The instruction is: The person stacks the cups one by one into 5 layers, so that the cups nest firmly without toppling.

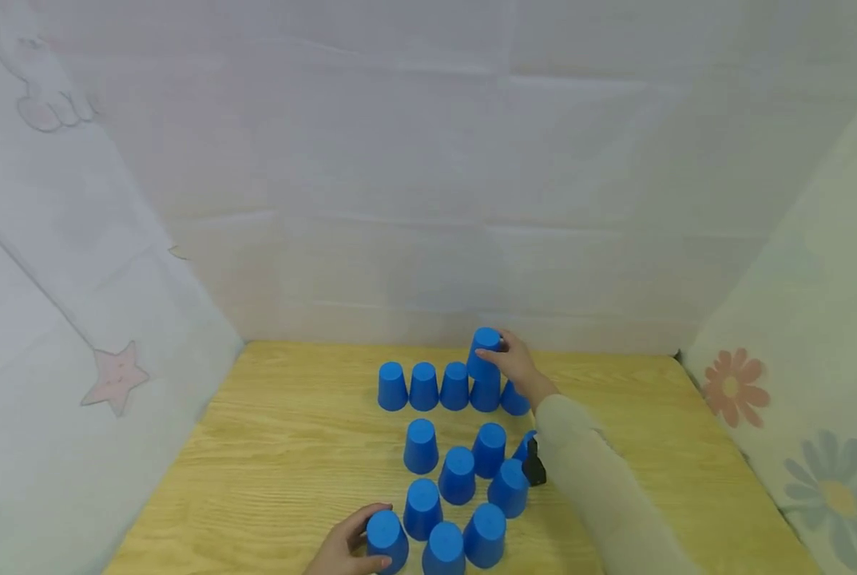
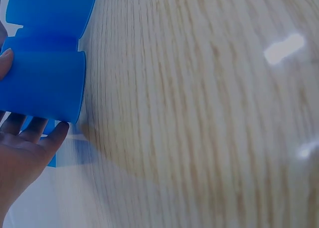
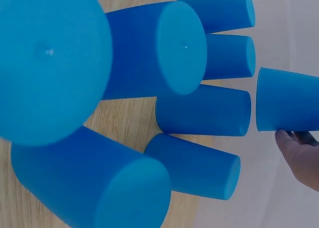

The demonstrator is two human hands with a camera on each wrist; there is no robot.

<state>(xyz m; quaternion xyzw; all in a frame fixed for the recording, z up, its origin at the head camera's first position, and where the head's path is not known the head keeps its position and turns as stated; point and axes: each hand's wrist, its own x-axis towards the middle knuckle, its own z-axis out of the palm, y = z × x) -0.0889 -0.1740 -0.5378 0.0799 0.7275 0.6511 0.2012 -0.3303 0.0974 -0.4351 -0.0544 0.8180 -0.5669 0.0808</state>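
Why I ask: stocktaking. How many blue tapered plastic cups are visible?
15 cups: five in the back row, one in the right hand, one in the left hand, eight in front; others may be hidden.

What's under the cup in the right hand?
A back-row cup stands upside down beneath the held cup. Whatever either cup might contain can't be seen, because their walls cover it.

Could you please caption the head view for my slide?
The right hand holds an inverted blue tapered plastic cup above a row of five matching cups; the left hand grips a nearer cup.
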